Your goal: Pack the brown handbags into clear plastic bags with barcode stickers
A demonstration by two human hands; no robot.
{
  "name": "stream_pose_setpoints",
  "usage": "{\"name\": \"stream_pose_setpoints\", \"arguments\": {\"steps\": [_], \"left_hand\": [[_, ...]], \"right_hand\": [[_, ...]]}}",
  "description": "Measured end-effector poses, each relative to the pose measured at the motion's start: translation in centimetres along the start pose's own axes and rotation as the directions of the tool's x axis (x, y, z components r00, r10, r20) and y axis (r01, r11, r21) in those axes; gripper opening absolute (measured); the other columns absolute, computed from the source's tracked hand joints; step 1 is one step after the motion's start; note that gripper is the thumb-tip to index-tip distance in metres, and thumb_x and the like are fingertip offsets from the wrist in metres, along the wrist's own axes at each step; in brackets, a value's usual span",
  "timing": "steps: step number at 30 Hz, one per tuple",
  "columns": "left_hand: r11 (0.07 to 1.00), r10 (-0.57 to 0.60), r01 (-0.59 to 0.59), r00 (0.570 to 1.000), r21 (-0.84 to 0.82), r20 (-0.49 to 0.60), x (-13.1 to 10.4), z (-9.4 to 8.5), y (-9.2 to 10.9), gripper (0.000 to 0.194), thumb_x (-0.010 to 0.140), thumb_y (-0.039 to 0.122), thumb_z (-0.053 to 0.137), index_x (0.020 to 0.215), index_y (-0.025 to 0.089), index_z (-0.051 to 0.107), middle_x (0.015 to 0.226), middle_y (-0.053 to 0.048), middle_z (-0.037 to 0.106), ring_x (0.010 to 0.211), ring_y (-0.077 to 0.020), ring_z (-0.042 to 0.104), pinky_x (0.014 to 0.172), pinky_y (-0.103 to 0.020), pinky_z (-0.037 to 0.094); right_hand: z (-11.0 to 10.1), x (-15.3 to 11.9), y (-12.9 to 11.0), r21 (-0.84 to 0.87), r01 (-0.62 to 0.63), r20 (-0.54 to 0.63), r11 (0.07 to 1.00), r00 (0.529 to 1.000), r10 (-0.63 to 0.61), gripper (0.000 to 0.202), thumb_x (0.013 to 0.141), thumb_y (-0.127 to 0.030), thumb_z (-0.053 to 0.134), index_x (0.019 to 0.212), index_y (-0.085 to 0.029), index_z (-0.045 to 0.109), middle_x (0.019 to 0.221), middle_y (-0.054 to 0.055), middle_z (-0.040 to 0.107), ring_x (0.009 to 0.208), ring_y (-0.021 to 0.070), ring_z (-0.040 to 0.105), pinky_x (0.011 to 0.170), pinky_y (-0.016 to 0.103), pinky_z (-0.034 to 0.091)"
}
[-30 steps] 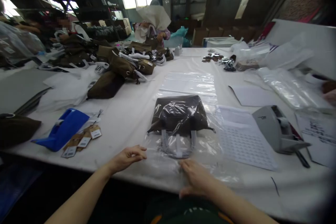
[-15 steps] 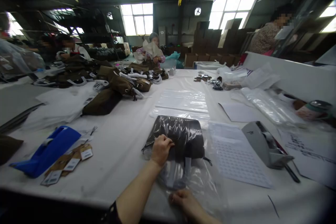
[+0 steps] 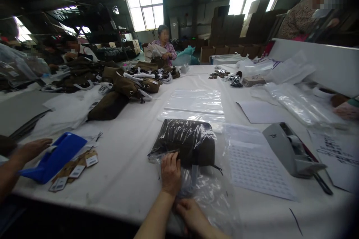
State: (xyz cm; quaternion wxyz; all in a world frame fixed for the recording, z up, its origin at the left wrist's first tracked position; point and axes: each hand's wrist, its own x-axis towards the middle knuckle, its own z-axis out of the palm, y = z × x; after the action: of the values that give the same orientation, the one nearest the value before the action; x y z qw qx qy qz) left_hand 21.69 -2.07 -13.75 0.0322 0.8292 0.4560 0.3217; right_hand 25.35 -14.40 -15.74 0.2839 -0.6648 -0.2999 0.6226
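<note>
In front of me lies a dark olive-brown fabric bag (image 3: 187,138) inside a clear plastic bag (image 3: 211,198). My left hand (image 3: 171,173) rests on the plastic at the fabric bag's near edge, palm down, fingers laid forward and close together. Closer to the table edge, my right hand (image 3: 190,213) is closed in a pinch on the loose plastic near its open-looking end. The thumb side of that hand shows; the exact grip is partly hidden. A dark strap end sticks out at the fabric bag's right corner under the plastic.
Another person's hand (image 3: 33,151) reaches in beside a blue tape dispenser (image 3: 60,153). Cardboard tags (image 3: 77,171) lie near it. To the right are a printed sheet (image 3: 258,166) and a grey tape dispenser (image 3: 291,149). Beyond lie flat plastic bags (image 3: 193,104) and piled brown bags (image 3: 123,86).
My left hand has moved from the middle of the fabric bag to its near edge, its fingers uncurling. Another person's hand has appeared at the left. The view has shifted slightly.
</note>
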Motion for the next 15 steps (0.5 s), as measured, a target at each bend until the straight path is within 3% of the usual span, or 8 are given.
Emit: {"name": "stream_pose_setpoints", "arguments": {"steps": [4,7,9,10,11,12,13,15], "left_hand": [[0.996,0.071,-0.073,0.996,0.054,0.046,-1.0,0.6,-0.3,0.041,0.088,0.019,0.043,0.129,0.018,0.048,0.129,-0.012,0.050,0.125,-0.0286,0.040,0.105,-0.050,0.030],[0.991,0.117,-0.121,0.991,0.064,0.057,-1.1,0.8,-0.5,0.051,0.088,0.020,0.042,0.138,0.022,0.035,0.134,-0.013,0.046,0.128,-0.0312,0.036,0.105,-0.053,0.029],[0.987,0.160,-0.161,0.986,0.023,0.040,-1.0,1.4,-1.1,0.059,0.088,0.022,0.043,0.143,0.026,0.022,0.137,-0.013,0.042,0.130,-0.0335,0.033,0.103,-0.057,0.029],[0.983,0.184,-0.183,0.982,-0.020,0.036,-0.9,1.8,-1.5,0.063,0.087,0.023,0.043,0.144,0.028,0.018,0.138,-0.013,0.041,0.131,-0.0346,0.030,0.103,-0.058,0.028],[0.979,0.195,-0.192,0.980,-0.068,0.034,-0.9,2.3,-2.0,0.065,0.086,0.023,0.044,0.144,0.031,0.017,0.140,-0.012,0.040,0.133,-0.0352,0.028,0.103,-0.060,0.027],[0.973,0.203,-0.199,0.979,-0.120,0.023,-0.9,2.9,-2.6,0.065,0.085,0.023,0.045,0.143,0.034,0.018,0.140,-0.010,0.040,0.133,-0.0355,0.027,0.103,-0.061,0.025],[0.968,0.186,-0.183,0.983,-0.169,-0.001,-0.8,3.5,-3.1,0.065,0.083,0.024,0.046,0.142,0.036,0.021,0.139,-0.008,0.042,0.133,-0.0354,0.027,0.103,-0.062,0.025],[0.953,0.124,-0.128,0.992,-0.276,-0.032,-0.7,4.4,-4.0,0.062,0.079,0.027,0.050,0.137,0.040,0.032,0.136,-0.004,0.046,0.130,-0.0350,0.033,0.103,-0.061,0.026]], "right_hand": [[-1.9,-1.9,0.1,0.019,0.123,0.150,0.992,0.981,-0.125,0.033,0.074,-0.024,0.045,0.100,-0.020,0.065,0.070,0.000,0.062,0.052,0.0147,0.058,0.048,0.024,0.046],[-7.8,-5.4,0.2,-0.001,0.393,0.245,0.920,0.892,-0.381,0.037,0.069,-0.025,0.058,0.104,-0.024,0.068,0.092,0.002,0.069,0.078,0.0187,0.063,0.072,0.027,0.048],[-14.1,-8.3,0.3,-0.013,0.489,0.106,0.872,0.868,-0.486,0.023,0.072,-0.029,0.060,0.091,-0.024,0.072,0.085,0.002,0.070,0.077,0.0180,0.063,0.074,0.027,0.047],[-17.8,-9.7,0.5,-0.023,0.512,-0.096,0.859,0.854,-0.512,0.018,0.074,-0.031,0.060,0.083,-0.022,0.073,0.078,0.002,0.070,0.073,0.0170,0.062,0.071,0.026,0.047],[-21.7,-11.1,0.9,-0.051,0.519,-0.360,0.853,0.787,-0.501,0.017,0.075,-0.033,0.059,0.077,-0.020,0.071,0.073,0.003,0.069,0.068,0.0156,0.061,0.068,0.026,0.047],[-25.7,-12.5,1.3,-0.074,0.514,-0.644,0.855,0.630,-0.435,0.019,0.074,-0.036,0.062,0.074,-0.019,0.069,0.072,0.003,0.068,0.067,0.0148,0.058,0.066,0.025,0.046],[-29.6,-13.6,1.9,-0.081,0.510,-0.856,0.857,0.404,-0.321,0.025,0.070,-0.041,0.064,0.079,-0.017,0.066,0.072,0.003,0.067,0.063,0.0136,0.056,0.062,0.025,0.045],[-36.5,-15.1,3.1,-0.105,0.485,-0.954,0.868,0.197,-0.226,0.042,0.077,-0.049,0.052,0.103,-0.016,0.058,0.083,0.003,0.065,0.059,0.0103,0.050,0.057,0.023,0.043]]}}
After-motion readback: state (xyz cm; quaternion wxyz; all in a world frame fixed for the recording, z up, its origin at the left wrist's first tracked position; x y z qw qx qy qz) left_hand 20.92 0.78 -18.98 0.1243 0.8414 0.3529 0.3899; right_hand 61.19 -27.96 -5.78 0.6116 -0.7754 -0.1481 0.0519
